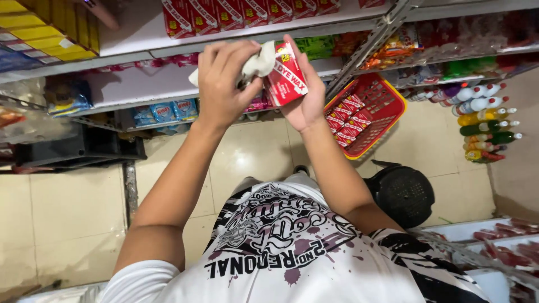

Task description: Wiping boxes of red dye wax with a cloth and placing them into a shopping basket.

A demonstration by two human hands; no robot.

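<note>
Left hand (227, 84): closed in a fist around a crumpled white cloth (259, 63), which is pressed against the box.
Small red box (285, 81): held up in front of the shelves, between both hands.
Right hand (306, 95): fingers half curled, the box cradled from behind and below.
Red basket (368, 115): set on the floor to the right, similar red boxes stacked inside.
Bottles (485, 120): lined up far right.

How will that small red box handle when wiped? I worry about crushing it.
The red box looks like thin card, so hard squeezing probably dents it. It seems light: the right hand holds it alone. The white cloth in the left hand is floppy and probably gentle.
</note>
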